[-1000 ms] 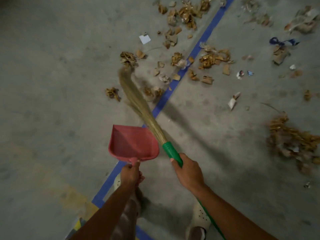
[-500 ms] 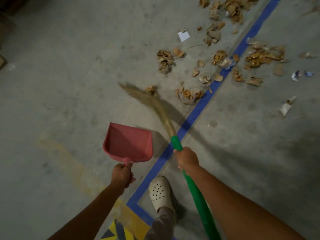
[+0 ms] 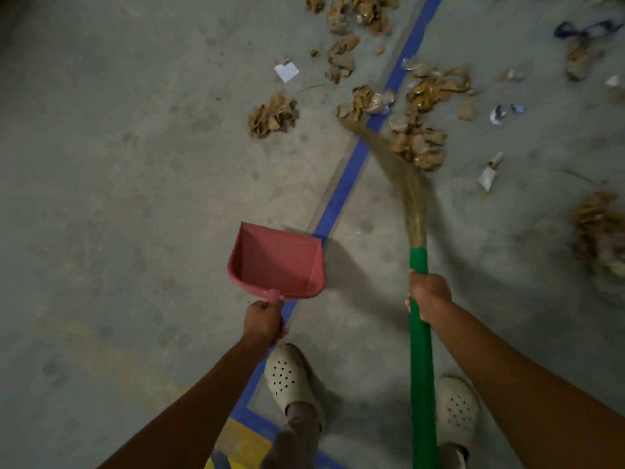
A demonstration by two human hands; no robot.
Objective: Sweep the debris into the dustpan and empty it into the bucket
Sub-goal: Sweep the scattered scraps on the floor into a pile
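step: gathering debris (image 3: 417, 147), far floor beside blue line (image 3: 341, 191) | right hand (image 3: 429, 296) wraps broom (image 3: 421, 333); left hand (image 3: 265, 321) grips empty raised dustpan (image 3: 275, 262) | tip: short strokes into one heap; lower dustpan lip flat; bucket unseen

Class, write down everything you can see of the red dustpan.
The dustpan is red and plastic-looking: a shallow scoop with raised back and side walls and a short handle. It looks empty. The left hand grips the handle, with the open mouth pointing forward. Its far right corner overlaps the blue line. Whether it touches the floor cannot be told.
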